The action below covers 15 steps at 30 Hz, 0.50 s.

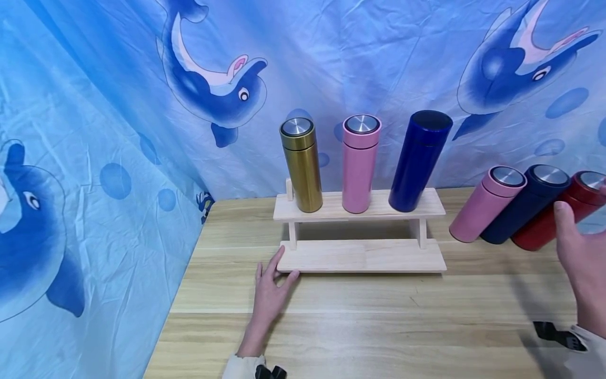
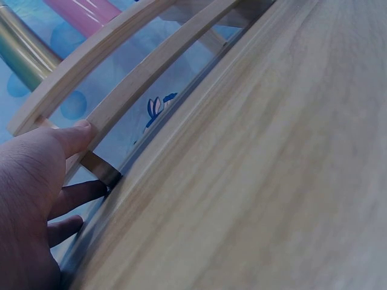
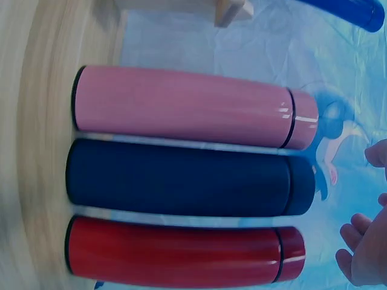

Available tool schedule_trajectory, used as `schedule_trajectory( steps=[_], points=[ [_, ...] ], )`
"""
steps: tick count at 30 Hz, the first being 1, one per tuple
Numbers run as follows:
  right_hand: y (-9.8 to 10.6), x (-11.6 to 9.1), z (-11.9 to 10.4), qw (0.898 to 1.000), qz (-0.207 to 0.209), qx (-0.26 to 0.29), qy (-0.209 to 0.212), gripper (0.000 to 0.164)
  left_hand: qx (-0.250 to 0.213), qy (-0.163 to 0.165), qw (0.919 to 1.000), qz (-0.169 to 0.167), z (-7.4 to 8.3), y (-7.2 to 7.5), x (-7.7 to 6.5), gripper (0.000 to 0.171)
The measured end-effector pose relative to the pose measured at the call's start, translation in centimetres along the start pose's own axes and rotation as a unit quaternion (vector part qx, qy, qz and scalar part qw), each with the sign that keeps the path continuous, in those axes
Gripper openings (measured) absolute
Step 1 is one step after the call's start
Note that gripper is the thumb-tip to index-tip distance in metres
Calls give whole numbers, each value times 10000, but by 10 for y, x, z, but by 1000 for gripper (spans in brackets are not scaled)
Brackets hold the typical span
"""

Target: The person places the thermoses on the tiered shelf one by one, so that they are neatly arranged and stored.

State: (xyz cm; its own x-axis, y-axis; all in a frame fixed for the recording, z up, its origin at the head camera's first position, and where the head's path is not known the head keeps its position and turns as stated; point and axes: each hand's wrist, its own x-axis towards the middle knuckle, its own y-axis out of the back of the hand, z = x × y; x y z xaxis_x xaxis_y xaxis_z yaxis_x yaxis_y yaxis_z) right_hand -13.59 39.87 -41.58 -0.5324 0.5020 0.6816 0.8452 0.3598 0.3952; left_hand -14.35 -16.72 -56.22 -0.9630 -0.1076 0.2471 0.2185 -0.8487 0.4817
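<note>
A two-tier wooden rack [image 1: 362,255] stands on the table. Its left front corner is held by my left hand [image 1: 271,295], thumb along the front edge and a finger at the end. The left wrist view shows this thumb on the shelf plank [image 2: 142,81]. On the upper tier stand a gold thermos [image 1: 303,171], a pink thermos [image 1: 360,176] and a glossy blue thermos [image 1: 418,166]. My right hand [image 1: 584,263] is nearest the red thermos [image 1: 544,223], fingers loose and apart from the bottles in the right wrist view, nothing in its grasp.
Right of the rack, a second pink thermos [image 1: 483,208] and a dark navy thermos [image 3: 181,176] stand in a row with the red one. Behind the wood-grain table [image 1: 379,326] hangs a blue dolphin-print cloth [image 1: 322,52], which also covers the left side.
</note>
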Motion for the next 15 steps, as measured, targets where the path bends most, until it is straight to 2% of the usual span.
schedule_trajectory(
  steps=[4, 8, 11, 15],
  points=[
    [0, 4, 9, 9999, -63, -74, -60, 67, 45, 163, 9999, -38, -4, 0, 1, 77],
    [-2, 9, 18, 9980, -125, -274, -564, 64, 102, 234, 9996, -84, -8, -1, 2, 78],
    [-6, 12, 26, 9950, -140, -309, -938, 61, 86, 230, 9996, -100, -4, 0, 2, 78],
    [-9, 15, 36, 9940, -179, -276, -1044, 60, 81, 249, 9995, -148, 2, 2, 2, 78]
  ],
)
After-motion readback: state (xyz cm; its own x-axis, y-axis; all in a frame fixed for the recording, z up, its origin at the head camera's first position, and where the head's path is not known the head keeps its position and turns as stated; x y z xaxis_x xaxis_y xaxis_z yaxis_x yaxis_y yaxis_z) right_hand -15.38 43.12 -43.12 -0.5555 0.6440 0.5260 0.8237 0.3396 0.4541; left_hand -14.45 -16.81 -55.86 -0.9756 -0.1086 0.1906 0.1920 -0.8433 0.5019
